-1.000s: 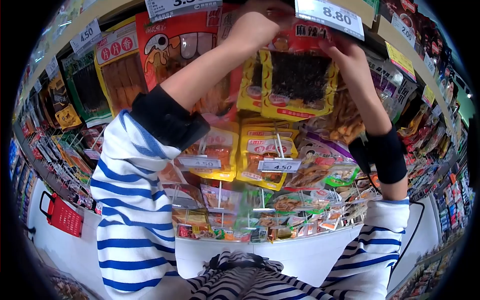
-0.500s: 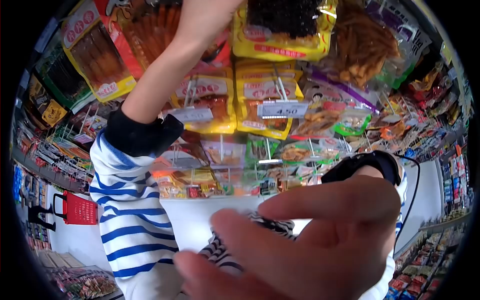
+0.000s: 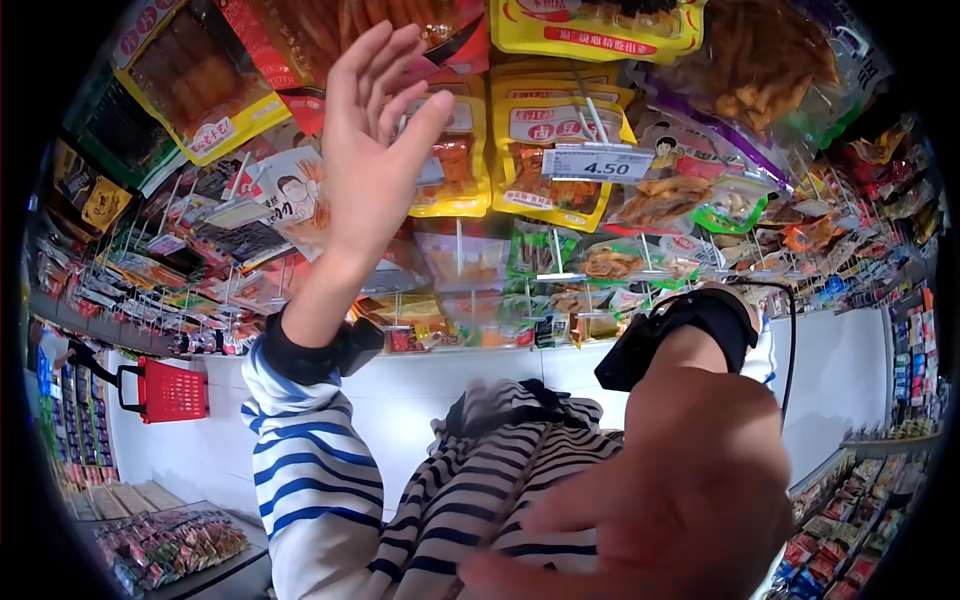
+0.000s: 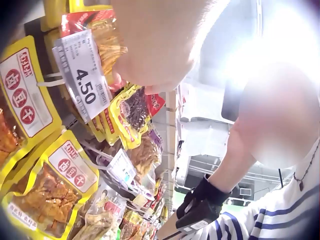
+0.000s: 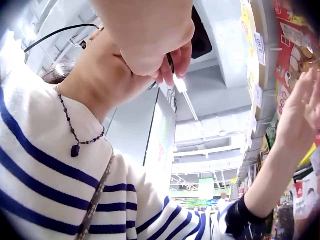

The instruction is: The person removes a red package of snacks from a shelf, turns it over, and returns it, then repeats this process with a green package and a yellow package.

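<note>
My left hand (image 3: 375,150) is raised before the hanging snack packs, its fingers spread and holding nothing. Just behind it is a yellow pack of dried tofu (image 3: 455,180); a matching dried tofu pack (image 3: 560,195) hangs to the right behind a 4.50 price label (image 3: 603,164). Higher up, a yellow pack with dark food (image 3: 600,40) is cut off by the head view's top edge. Large and blurred, my right hand (image 3: 690,490) is close to the head camera, fingers loosely extended. The right wrist view puts this hand (image 5: 150,40) beside the face, a thin dark edge at its fingers.
Hooks with price labels stick out from the rack below the packs. A red shopping basket (image 3: 172,390) stands on the white floor at left. More packaged goods (image 3: 835,515) are at lower right, and a bin of small packs (image 3: 175,550) is at lower left.
Both hands were up at the yellow pack with dark food. My right hand left it and came close to the head; then the left hand drew back and down, fingers spread. The view tilted downward.
</note>
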Motion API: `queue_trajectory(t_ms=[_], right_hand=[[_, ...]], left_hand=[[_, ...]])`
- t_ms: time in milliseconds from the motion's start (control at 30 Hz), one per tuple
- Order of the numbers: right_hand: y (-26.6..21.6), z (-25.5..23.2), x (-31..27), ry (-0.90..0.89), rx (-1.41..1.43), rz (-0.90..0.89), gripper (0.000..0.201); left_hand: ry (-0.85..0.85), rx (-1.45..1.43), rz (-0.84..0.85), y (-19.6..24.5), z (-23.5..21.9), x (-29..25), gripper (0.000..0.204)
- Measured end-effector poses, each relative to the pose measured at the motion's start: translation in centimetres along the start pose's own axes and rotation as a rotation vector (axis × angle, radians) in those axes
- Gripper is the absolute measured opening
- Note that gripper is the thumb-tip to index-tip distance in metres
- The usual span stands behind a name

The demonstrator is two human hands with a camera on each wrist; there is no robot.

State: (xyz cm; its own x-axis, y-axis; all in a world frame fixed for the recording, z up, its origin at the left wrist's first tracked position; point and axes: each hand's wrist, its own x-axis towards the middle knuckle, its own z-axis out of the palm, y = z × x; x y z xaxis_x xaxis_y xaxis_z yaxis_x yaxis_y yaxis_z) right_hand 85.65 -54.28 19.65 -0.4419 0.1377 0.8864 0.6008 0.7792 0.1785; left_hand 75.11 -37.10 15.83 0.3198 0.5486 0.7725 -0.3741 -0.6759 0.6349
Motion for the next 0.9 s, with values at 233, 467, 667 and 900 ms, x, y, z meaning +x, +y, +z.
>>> queue_trajectory(t_ms=[233,467,667,900], right_hand=[[-1.2,-1.0,-1.0,0.057,0.055,0.036,0.019],[-1.8,-1.2,-1.6,0.120,0.139,0.091,0.017],[-1.3,-5.5,-0.9,0.413,0.390,0.078,0.016],[-2.2,-8.1,-0.3,0.512,0.486,0.017,0.014]], left_hand=[[0.030,-0.071,-0.005,0.5,-0.8,-2.3,0.049],[-0.181,0.032,0.425,6.8,-2.8,-2.5,0.036],[-0.322,-0.133,0.589,14.2,-4.4,-2.6,0.031],[-0.315,-0.210,0.592,16.6,-3.9,-2.9,0.028]])
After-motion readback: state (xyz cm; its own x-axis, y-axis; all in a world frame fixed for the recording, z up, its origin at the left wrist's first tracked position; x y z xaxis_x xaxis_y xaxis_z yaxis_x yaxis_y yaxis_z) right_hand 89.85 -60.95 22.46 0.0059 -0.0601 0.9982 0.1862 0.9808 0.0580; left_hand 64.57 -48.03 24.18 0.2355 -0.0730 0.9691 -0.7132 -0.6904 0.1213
